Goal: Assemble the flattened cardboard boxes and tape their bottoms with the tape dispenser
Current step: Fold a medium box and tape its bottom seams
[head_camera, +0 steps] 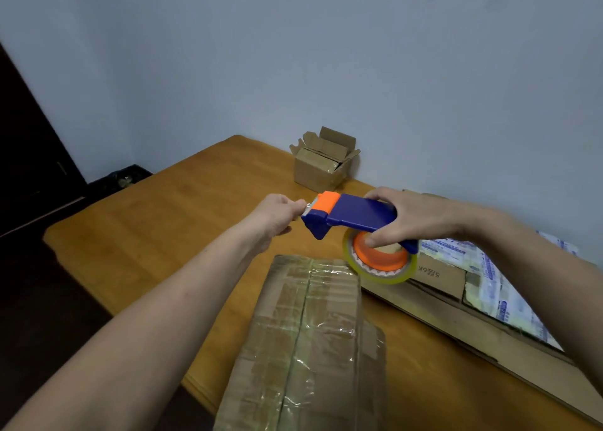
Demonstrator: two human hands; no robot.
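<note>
My right hand point(414, 218) grips the blue and orange tape dispenser point(355, 217) above the table, with a roll of clear tape point(381, 267) on its orange hub. My left hand point(277, 212) pinches the tape end at the dispenser's toothed orange tip. Below both hands a cardboard box point(310, 342) lies bottom up, its flaps closed and shiny tape strips running along and across the seam.
A small assembled box point(323, 161) with open flaps stands at the back by the wall. Flattened cardboard point(456, 319) with printed labels lies along the right of the wooden table point(163, 228). A dark bin point(127, 176) sits past the table's left edge.
</note>
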